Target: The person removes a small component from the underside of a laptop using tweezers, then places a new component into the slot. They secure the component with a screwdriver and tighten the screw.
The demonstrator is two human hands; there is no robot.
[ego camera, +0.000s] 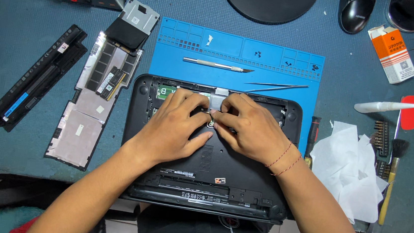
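I observe an upturned black laptop (pixel 212 167) lying on a blue work mat (pixel 252 60) at the near edge of the bench, its bottom cover off and the open bay facing away from me. Both hands rest on it. My left hand (pixel 173 128) lies flat on the casing, fingers reaching into the bay. My right hand (pixel 251 128) meets it from the other side, fingertips pinched on a small component (pixel 212 116) at the middle of the bay; I cannot tell whether the left fingers grip it too or only press beside it.

To the left lie the removed bottom cover (pixel 87 116), a memory module (pixel 112 82) resting on it, and a long black battery (pixel 33 79). On the mat behind the laptop sit a craft knife (pixel 216 65) and tweezers (pixel 274 87). Crumpled white tissue (pixel 349 169) lies at right.
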